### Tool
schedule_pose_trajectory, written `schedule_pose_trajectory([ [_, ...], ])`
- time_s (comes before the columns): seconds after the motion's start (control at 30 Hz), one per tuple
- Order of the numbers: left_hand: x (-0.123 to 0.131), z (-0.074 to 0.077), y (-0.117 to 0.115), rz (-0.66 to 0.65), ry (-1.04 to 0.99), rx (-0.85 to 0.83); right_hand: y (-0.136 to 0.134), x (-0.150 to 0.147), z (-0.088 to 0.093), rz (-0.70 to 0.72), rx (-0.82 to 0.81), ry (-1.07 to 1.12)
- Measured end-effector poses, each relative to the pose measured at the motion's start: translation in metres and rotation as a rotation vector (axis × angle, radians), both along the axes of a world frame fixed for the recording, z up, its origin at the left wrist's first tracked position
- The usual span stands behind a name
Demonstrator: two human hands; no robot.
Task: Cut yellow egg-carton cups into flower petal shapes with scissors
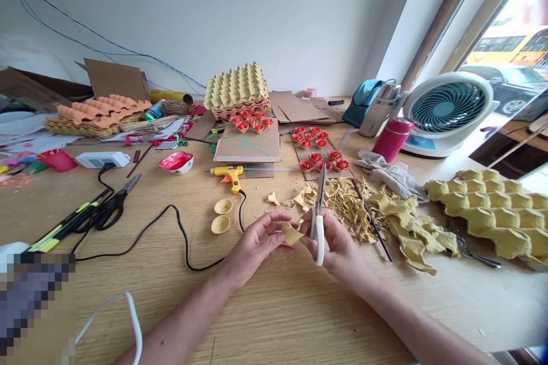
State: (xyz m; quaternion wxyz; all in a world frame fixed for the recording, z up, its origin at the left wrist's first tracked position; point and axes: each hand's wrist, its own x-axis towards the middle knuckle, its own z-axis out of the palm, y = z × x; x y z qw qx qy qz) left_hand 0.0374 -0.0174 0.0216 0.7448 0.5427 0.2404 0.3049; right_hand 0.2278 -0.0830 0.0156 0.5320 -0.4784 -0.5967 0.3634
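Note:
My left hand (263,238) pinches a small yellow piece of egg carton (291,235) between thumb and fingers. White-handled scissors (319,222) are gripped in my right hand (336,242), their blades pointing up and away from me. The fingertips of that hand come close to the carton piece; whether they touch it I cannot tell. Two trimmed egg-carton cups (221,224) sit on the table to the left of my hands. Behind and to the right of the scissors spreads a heap of yellow carton scraps (353,211).
A yellow glue gun (229,175) with a black cord lies behind the cups. Red paper roses (317,159) stand on cardboard. At right are a yellow egg tray (492,211), a fan (449,111) and a pink can (393,140); at left, black scissors (111,208) and a bowl (176,162).

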Motion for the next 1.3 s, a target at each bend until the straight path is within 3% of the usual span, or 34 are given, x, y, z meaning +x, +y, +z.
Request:
schedule_pose_trajectory([
  [0.3,-0.005,-0.003,0.011,0.22,0.056,0.205,0.001,0.004,0.001,-0.106,0.029,-0.07],
  [0.67,-0.004,0.0,0.015,0.389,0.05,0.313,-0.001,0.001,0.008,0.031,-0.02,-0.134],
  [0.83,-0.006,-0.004,0.017,0.396,0.051,0.326,-0.002,0.003,0.009,0.079,-0.047,-0.194],
  [1.13,-0.014,-0.003,0.018,0.562,0.278,0.528,-0.003,0.002,0.008,0.101,-0.093,-0.222],
  [1.3,-0.014,-0.003,0.018,0.528,0.233,0.47,-0.004,0.002,0.005,0.104,-0.087,-0.258],
])
